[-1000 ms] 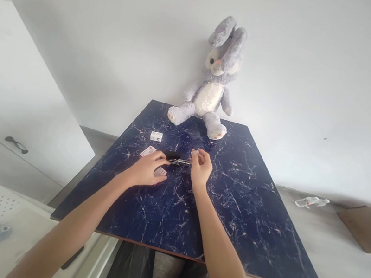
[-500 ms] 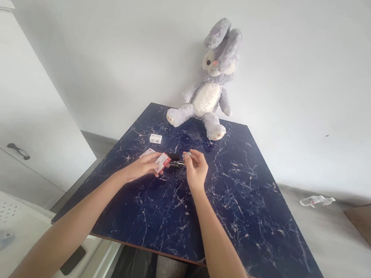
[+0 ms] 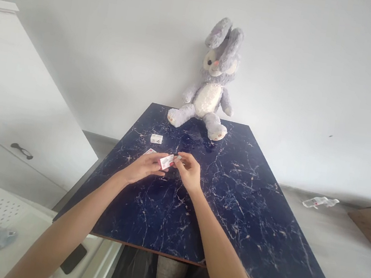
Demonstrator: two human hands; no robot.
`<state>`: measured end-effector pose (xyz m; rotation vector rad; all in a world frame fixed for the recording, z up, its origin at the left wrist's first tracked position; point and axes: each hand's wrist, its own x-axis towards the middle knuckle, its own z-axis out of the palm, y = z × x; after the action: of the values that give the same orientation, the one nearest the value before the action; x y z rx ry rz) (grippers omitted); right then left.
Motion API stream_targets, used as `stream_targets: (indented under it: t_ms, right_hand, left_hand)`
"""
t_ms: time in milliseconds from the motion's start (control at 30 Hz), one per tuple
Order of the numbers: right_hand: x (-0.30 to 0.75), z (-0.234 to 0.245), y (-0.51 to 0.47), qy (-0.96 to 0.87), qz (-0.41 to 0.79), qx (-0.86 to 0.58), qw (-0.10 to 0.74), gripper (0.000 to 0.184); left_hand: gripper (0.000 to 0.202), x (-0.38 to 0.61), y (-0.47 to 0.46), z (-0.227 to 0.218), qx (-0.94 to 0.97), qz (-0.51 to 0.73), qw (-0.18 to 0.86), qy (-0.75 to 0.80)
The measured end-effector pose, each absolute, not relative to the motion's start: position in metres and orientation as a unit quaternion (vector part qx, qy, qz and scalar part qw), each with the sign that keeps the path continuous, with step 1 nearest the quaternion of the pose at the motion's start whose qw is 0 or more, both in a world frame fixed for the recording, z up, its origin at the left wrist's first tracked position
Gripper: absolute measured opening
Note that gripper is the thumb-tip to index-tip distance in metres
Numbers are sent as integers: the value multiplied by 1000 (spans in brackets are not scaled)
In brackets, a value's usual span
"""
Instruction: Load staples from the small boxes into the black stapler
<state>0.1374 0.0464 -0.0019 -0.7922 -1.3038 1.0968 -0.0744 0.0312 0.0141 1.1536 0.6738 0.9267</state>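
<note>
Holding a small red-and-white box [image 3: 167, 161] between thumb and fingers [image 3: 157, 166] of the left hand [image 3: 144, 166], pinched by its left end, a little above the dark marbled bench [image 3: 231, 202]. Meeting it from the other side with the right hand [image 3: 187, 172], fingers [image 3: 182, 160] pressed together at the right end of the box, too small to tell if truly gripping it. Just behind the left fingers a flat red-and-white card [image 3: 150, 151], farther beyond them a small white box [image 3: 156, 138], and well beyond both hands a grey plush rabbit [image 3: 213, 82].
</note>
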Motion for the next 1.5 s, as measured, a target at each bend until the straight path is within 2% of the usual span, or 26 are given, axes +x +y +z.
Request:
stream_targets:
  t_ms: [167, 367, 567, 667, 767, 1033, 1267, 1400, 1500]
  right_hand:
    - [136, -5, 50, -536, 477, -350, 602, 28]
    - [135, -4, 53, -470, 481, -341, 657, 28]
    - [133, 2, 47, -481, 451, -348, 666, 30]
    - [134, 5, 41, -486, 396, -371, 686, 29]
    - [135, 9, 34, -495, 333, -382, 706, 26]
    - [130, 10, 32, -564, 251, -463, 635, 25]
    - [132, 5, 39, -536, 346, -465, 614, 30]
    - [129, 10, 37, -573, 363, -423, 601, 31]
    - [128, 12, 37, -516, 429, -416, 613, 30]
  left_hand:
    - [38, -71, 31, 20, 489, 427, 709, 275]
    - [31, -64, 37, 13, 435, 502, 648, 372]
    - [40, -63, 39, 8, 415, 526, 629, 395]
    - [47, -64, 39, 8, 434, 512, 610, 422]
    - [46, -65, 39, 8, 471, 504, 569, 449]
    - [41, -66, 41, -1, 525, 530, 487, 455]
    - [32, -62, 38, -2, 540, 529, 495, 429]
    - [34, -63, 37, 1, 487, 540, 553, 408]
    - [36, -65, 36, 3, 479, 518, 596, 383]
